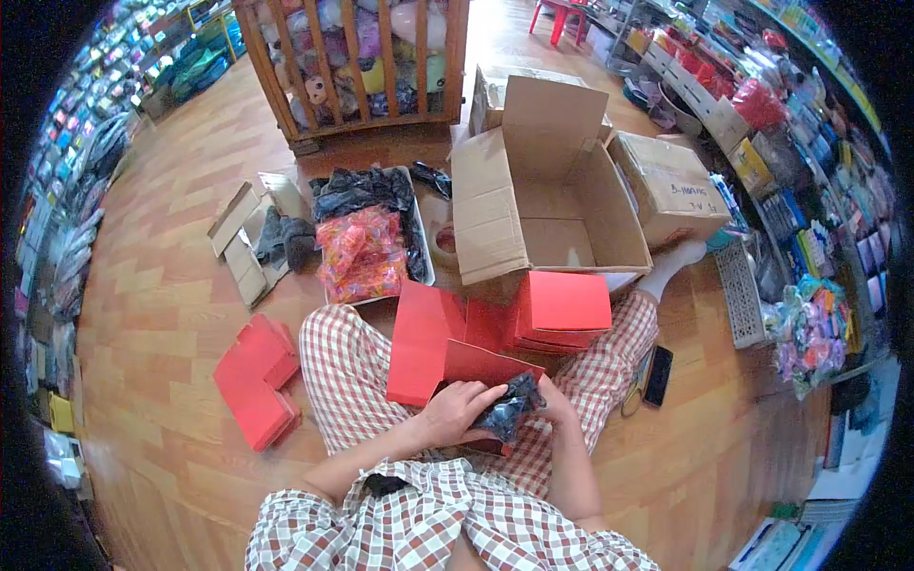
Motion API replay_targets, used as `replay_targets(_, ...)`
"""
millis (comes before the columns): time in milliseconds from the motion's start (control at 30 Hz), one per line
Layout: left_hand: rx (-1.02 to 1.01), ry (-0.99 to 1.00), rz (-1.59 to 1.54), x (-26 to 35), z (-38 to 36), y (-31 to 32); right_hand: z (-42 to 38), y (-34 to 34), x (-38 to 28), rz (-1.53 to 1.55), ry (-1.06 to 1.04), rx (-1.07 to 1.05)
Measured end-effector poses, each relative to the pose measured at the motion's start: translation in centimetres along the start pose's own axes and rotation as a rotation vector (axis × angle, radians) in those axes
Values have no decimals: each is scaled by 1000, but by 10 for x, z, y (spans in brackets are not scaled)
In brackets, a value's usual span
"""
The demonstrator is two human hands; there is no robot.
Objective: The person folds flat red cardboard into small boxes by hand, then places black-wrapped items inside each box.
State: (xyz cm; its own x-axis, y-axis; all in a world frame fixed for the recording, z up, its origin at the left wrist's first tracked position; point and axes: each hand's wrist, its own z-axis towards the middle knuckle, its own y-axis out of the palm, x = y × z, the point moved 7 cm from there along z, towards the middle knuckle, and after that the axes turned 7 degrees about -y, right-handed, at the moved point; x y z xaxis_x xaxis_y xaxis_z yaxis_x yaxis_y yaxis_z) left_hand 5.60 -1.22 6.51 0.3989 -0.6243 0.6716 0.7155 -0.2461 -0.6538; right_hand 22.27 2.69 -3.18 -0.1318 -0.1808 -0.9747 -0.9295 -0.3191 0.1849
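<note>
I sit on the floor with an open red box (481, 366) in my lap. My left hand (457, 409) and my right hand (557, 404) both grip a black plastic bag (509, 404) at the box's opening. A red lid or flat red box (422, 343) stands tilted against my left knee. A stack of red boxes (562, 309) lies just beyond my right knee.
A large open cardboard box (543, 205) stands ahead, a closed carton (671, 186) to its right. A white tray (427, 262) holds black bags and a bag of orange-pink items (362, 257). More red boxes (257, 381) lie at left, a phone (658, 375) at right. Shop shelves line both sides.
</note>
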Motion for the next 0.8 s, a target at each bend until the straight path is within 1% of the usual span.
replay_targets(33,-54,-55,38,-2,-3,2,4,11,-16,-230,-104,-107)
replay_targets(67,-48,-62,35,-1,-7,0,3,15,-18,-139,29,-113)
replay_targets(100,-47,-66,54,0,-7,-2,3,18,-21,-145,30,-122)
replay_targets(167,-38,-69,72,2,-8,-5,0,18,-21,-114,49,-49)
replay_targets(233,-57,-174,72,-2,-11,-4,0,16,-15,-132,23,-57)
replay_targets(267,-51,-176,69,-3,-12,-2,1,14,-14,-144,-3,-64)
replay_targets(333,-77,-270,26,-10,-14,3,0,14,-11,-118,15,-70)
replay_targets(400,-97,-302,19,-13,-14,3,1,17,-13,-97,31,-77)
replay_targets(467,-122,-333,5,-17,-15,4,3,21,-24,-109,-32,-47)
replay_targets(500,-62,-381,-66,-22,-15,2,2,18,-20,-118,-25,-48)
replay_targets(533,-3,-430,-135,-26,-15,-1,1,6,-12,-111,-25,62)
replay_targets(567,3,-432,-143,-26,-13,-2,-1,-4,-7,-104,-25,170)
replay_targets(600,78,-488,-174,-30,-13,-8,-7,-7,-11,-109,-26,305)
replay_targets(633,153,-545,-205,-34,-13,-13,-12,-4,-14,-115,-20,302)
replay_targets(700,182,-562,-238,-41,-13,-11,-23,2,-32,-149,-155,335)
replay_targets(767,282,-567,-249,-41,-11,-16,-33,19,-41,-125,-122,310)
replay_targets(800,280,-577,-243,-42,-11,-15,-37,26,-41,-219,-125,283)
